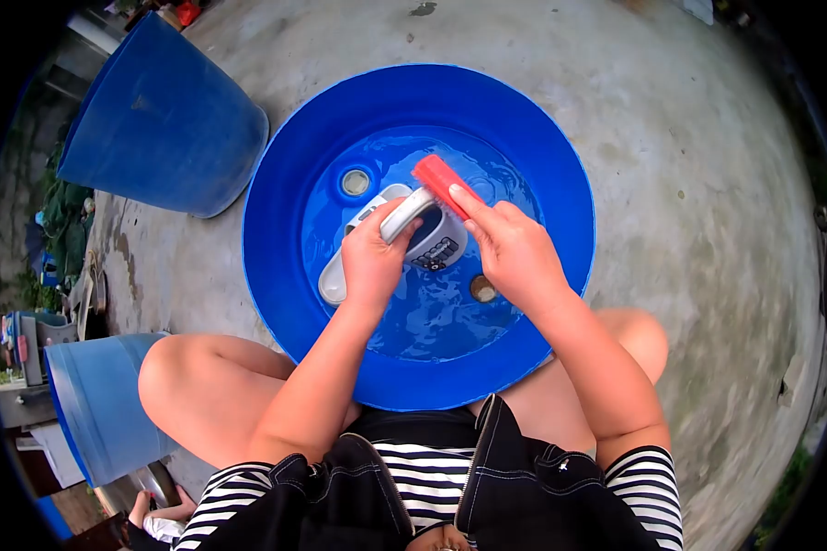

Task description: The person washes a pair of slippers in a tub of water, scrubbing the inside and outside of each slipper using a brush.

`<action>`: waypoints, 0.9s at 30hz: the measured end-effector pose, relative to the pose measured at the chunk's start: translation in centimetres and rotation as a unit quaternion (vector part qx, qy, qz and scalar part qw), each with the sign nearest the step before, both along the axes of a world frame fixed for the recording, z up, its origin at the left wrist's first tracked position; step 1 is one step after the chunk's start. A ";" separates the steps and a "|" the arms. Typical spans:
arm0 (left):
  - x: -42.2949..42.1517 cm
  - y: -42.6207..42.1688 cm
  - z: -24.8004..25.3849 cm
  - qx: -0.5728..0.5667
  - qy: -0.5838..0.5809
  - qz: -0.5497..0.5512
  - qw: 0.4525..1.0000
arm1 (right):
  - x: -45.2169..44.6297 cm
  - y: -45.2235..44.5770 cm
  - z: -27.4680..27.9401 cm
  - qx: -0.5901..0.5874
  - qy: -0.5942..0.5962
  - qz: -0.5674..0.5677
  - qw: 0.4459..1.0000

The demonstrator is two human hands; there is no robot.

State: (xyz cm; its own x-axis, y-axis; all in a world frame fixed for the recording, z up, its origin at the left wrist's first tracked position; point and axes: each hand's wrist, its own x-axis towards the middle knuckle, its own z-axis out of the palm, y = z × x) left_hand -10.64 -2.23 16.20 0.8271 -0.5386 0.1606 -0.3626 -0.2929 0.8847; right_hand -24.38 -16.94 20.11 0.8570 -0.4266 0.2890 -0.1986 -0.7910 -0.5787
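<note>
1. Fingers of the left hand (377, 257) were curled around the edge of a white slipper (402, 217), holding it tilted inside a blue tub (283, 197)
2. Fingers of the right hand (519, 253) were wrapped narrowly about a red brush (446, 185), one of them stretched along its back; the brush sat at the slipper's raised edge, though true contact was hard to make out
3. Scrubbing seemed to be under way rather than finished, judging by how slipper and brush were brought together above the water (423, 331)
4. How much of the slipper had been gone over could not be told; a dark printed patch (436, 253) showed on the white surface below the brush
5. Another pale sole (333, 280), probably a second slipper, lay in the tub beside the left hand, partly hidden; the brush was away from it, and whether it had had its turn was unclear
6. Both pale pieces were within the tub's rim, so neither looked set aside as done
</note>
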 end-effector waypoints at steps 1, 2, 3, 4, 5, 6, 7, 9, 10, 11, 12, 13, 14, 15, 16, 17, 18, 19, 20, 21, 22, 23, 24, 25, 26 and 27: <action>0.2 -0.1 -0.3 -0.003 -0.001 0.000 1.000 | -0.1 0.7 0.4 -0.003 -0.001 0.000 1.000; 0.3 0.2 -0.6 -0.003 -0.003 0.008 1.000 | -0.3 1.9 1.0 0.009 -0.008 0.030 0.999; 0.3 0.3 -0.6 -0.001 -0.006 0.015 1.000 | -0.4 2.5 1.2 0.023 -0.016 0.059 0.998; 0.4 0.3 -0.5 -0.003 -0.003 0.014 1.000 | -0.4 2.3 0.9 0.009 -0.003 0.043 0.999; 0.3 0.5 -0.5 0.002 -0.002 0.012 1.000 | -0.3 1.8 0.3 0.014 -0.003 0.041 0.999; 0.3 0.4 -0.5 0.005 0.010 0.013 1.000 | 0.0 1.0 -0.1 0.001 -0.001 0.019 1.000; 0.4 -0.1 -0.3 0.003 0.019 0.013 1.000 | 0.3 0.3 0.1 -0.017 -0.002 -0.002 1.000; 0.6 -0.1 -1.0 0.010 -0.004 0.015 1.000 | -0.1 1.6 0.9 0.008 -0.028 0.046 0.999; 0.4 -0.1 -0.9 0.019 -0.001 0.020 1.000 | -0.3 2.3 1.4 0.001 -0.018 0.053 0.998; 0.4 -0.1 -0.7 0.029 0.002 0.023 0.999 | -0.4 2.7 1.6 -0.005 -0.009 0.059 0.998; 0.3 -0.2 0.1 0.006 0.025 0.022 0.999 | -0.3 2.1 1.4 0.000 -0.003 0.033 0.999; 0.0 -0.1 0.1 0.012 0.027 0.019 0.999 | 0.0 0.9 1.0 0.005 0.003 0.007 1.000; 0.0 -0.3 0.2 0.010 0.023 0.012 1.000 | 0.3 -0.3 0.1 -0.021 0.035 -0.026 0.999; 0.1 -0.6 0.4 0.006 0.017 0.006 1.000 | 0.2 -0.1 0.4 -0.025 0.032 -0.028 0.999; 0.3 -0.6 -0.4 0.013 -0.014 0.009 1.000 | 0.2 0.5 0.8 -0.015 0.009 -0.005 1.000; 0.6 -0.5 -0.6 0.011 -0.015 0.009 1.000 | 0.1 1.2 1.1 -0.004 -0.011 0.020 1.000; 0.5 -0.3 -0.4 0.021 -0.002 0.013 1.000 | -0.2 2.0 1.7 -0.012 -0.003 0.049 0.999; 0.3 -0.1 -0.2 0.033 0.010 0.016 0.999 | -0.2 2.0 1.3 -0.008 -0.002 0.049 0.999; 0.3 -0.2 0.2 0.026 0.018 0.019 0.999 | -0.1 1.8 0.8 -0.003 -0.012 0.037 0.999; 0.3 -0.1 0.2 0.031 0.019 0.017 0.999 | 0.1 1.4 0.5 0.001 -0.021 0.024 0.999; 0.5 -0.4 0.0 0.014 0.013 0.013 1.000 | 0.6 0.5 0.5 0.063 0.002 0.018 0.998; 0.8 -0.6 -0.1 -0.005 0.007 0.010 1.000 | 0.7 0.5 0.4 0.059 -0.001 0.017 0.998; 0.8 -0.7 -0.2 0.009 0.003 0.016 1.000 | 0.8 0.6 0.1 0.077 -0.025 0.017 0.997; 1.0 -0.6 -0.6 0.008 0.001 0.015 1.000 | 1.0 1.0 0.1 0.096 -0.049 0.018 0.994; 1.1 -0.3 -1.2 -0.012 0.010 0.022 1.000 | 0.9 1.7 0.2 0.124 -0.042 0.043 0.991; 1.2 0.0 -1.5 -0.029 0.020 0.030 0.999 | 1.0 1.5 -0.4 0.128 -0.041 0.041 0.990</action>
